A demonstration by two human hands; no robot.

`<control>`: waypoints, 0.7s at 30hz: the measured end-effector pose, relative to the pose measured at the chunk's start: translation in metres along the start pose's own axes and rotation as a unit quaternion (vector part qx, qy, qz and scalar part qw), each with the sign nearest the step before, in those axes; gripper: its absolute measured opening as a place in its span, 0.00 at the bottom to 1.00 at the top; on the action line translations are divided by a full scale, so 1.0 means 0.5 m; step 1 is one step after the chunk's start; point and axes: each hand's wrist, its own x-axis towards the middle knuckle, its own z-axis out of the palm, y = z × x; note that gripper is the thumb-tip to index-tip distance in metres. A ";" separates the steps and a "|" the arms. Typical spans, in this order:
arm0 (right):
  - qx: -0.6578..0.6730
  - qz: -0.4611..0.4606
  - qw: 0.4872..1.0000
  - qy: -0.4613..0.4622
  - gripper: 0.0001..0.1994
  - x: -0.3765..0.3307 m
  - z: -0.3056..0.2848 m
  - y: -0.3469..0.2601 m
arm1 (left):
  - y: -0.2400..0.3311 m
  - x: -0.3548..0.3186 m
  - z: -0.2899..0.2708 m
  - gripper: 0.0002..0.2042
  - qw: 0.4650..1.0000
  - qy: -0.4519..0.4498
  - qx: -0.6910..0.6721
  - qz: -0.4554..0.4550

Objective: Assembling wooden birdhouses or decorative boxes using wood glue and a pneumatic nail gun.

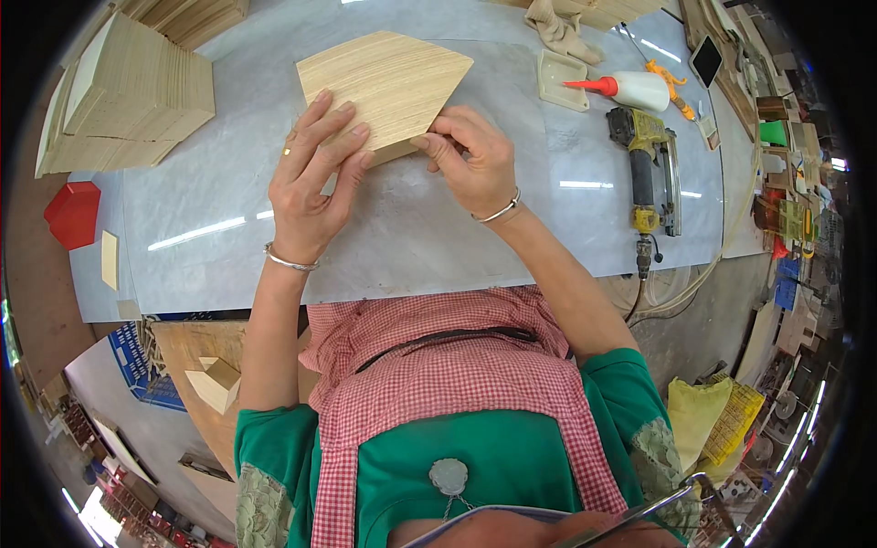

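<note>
A: We see two bare hands at a grey worktable (429, 239), working a pale, wood-grained five-sided piece (388, 80). Where exactly does it sit?

B: We place it toward the table's far side, ahead of the red-checked apron (475, 388). Whether its underside rests fully on the tabletop, we cannot tell.

A: And the grip?

B: We see the left hand (315, 173) grasping the piece, fingers spread across its top, thumb at the near edge. The right hand (473, 160) pinches its near right edge between thumb and bent fingers.

A: Do we read any lettering nearby?

B: On the yellow-and-black nail gun (649, 155) at right, any marking is too small for us to read; likewise on the white squeeze bottle (642, 90), whose red nozzle reaches over a cream tray (552, 71).

A: What do we find at left?

B: Stacked pale panels (151, 91) at the far left and, nearer us, a plain red five-sided block (72, 216) by the table's edge.
</note>
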 end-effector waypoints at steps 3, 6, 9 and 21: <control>-0.007 -0.006 1.000 0.001 0.04 -0.001 0.002 0.002 | 0.000 -0.001 0.000 0.12 1.000 0.004 0.004 0.001; -0.018 -0.008 1.000 0.000 0.04 -0.002 0.000 0.001 | 0.002 -0.002 0.003 0.12 1.000 0.009 -0.005 -0.002; 0.011 0.016 1.000 -0.020 0.06 0.000 -0.008 -0.003 | 0.000 -0.003 0.004 0.12 1.000 0.006 0.004 0.007; -0.128 -0.070 0.988 -0.040 0.06 0.007 -0.034 0.012 | 0.003 0.006 0.007 0.10 1.000 0.010 0.015 0.013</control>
